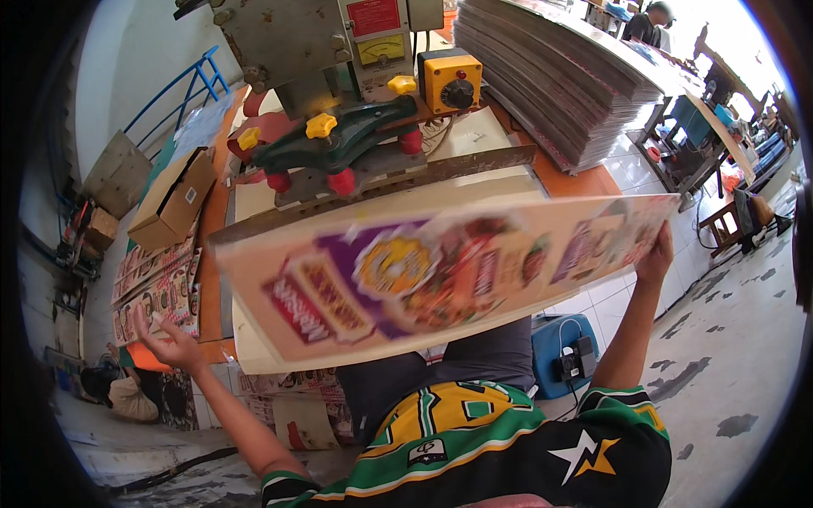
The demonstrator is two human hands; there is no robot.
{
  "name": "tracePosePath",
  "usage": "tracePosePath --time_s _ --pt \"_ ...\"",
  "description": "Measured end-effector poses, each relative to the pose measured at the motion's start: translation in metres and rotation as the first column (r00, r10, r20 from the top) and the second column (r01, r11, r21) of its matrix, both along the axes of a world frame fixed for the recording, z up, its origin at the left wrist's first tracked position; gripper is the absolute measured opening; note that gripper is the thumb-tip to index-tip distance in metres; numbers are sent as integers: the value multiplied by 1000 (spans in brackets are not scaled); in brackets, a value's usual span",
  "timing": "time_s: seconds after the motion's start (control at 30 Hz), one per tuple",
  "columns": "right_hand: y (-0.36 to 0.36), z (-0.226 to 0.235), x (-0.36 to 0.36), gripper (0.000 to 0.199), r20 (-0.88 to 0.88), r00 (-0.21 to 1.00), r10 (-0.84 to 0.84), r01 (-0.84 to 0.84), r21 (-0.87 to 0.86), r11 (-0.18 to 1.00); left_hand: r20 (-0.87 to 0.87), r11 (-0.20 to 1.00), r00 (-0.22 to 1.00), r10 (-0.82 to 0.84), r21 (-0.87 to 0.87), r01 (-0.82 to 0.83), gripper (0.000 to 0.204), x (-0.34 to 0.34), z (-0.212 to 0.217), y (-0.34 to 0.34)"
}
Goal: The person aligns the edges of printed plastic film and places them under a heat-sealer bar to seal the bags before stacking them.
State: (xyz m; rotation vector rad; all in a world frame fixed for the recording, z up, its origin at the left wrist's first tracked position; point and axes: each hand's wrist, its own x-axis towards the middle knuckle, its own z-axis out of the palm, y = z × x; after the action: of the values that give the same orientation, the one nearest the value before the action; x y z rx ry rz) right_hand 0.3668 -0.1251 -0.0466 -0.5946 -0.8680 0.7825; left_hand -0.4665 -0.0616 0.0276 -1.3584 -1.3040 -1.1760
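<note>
Orange table (603, 179) carries a press (339, 140); your printed sheet (449, 275) is tilted and blurred in front of it, towards you. Your right hand (655, 256) is clamped on its right end. Your left hand (175, 347) is spread, off the sheet. Probably best to support that loose left end, avoiding sag.

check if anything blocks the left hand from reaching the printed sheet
Nothing visible does: the open left hand is apart from the left end of the printed sheet, with only a gap between. The right hand holds the right end.
</note>
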Motion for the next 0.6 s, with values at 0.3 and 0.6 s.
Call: tracePosePath --time_s 0.3,0.6 --pt "58 12 -92 43 33 996 82 -75 -186 980 897 264 -121 -424 251 931 71 63 -31 9" --pt "85 11 -150 45 54 909 413 -358 -406 841 967 281 16 -254 58 958 35 43 -76 32"
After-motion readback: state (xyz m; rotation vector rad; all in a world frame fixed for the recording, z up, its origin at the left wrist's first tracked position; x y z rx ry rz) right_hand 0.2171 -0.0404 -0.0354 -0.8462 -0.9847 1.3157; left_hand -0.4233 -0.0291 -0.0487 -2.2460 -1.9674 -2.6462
